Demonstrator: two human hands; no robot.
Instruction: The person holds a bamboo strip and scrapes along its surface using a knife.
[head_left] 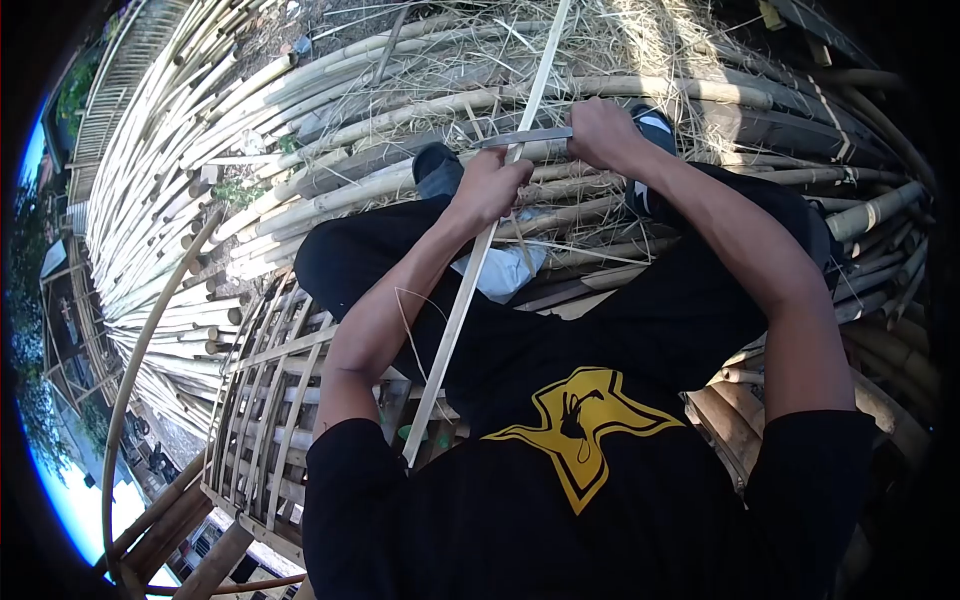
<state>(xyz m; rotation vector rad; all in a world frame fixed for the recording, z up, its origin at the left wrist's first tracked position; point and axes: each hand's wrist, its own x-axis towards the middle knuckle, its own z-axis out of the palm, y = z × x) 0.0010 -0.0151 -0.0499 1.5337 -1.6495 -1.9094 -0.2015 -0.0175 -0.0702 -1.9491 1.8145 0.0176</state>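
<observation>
A long, pale bamboo strip (463, 308) runs slantwise from beside my torso up past my feet to the top edge. My left hand (492, 187) is closed around it near the middle. In my right hand (603, 135) is a knife, its handle hidden by my fingers. The knife's blade (530, 137) points left and lies across the strip just beyond my left hand. Whether the edge cuts into the strip I cannot tell. A thin, curled sliver (408, 330) hangs near my left forearm.
Bamboo poles (400, 115) lie under and around my feet, with shavings (640, 60) scattered over them. More poles (170, 150) are stacked at the left. A woven bamboo lattice (265, 400) stands by my left elbow. A white plastic bag (505, 270) lies between my legs.
</observation>
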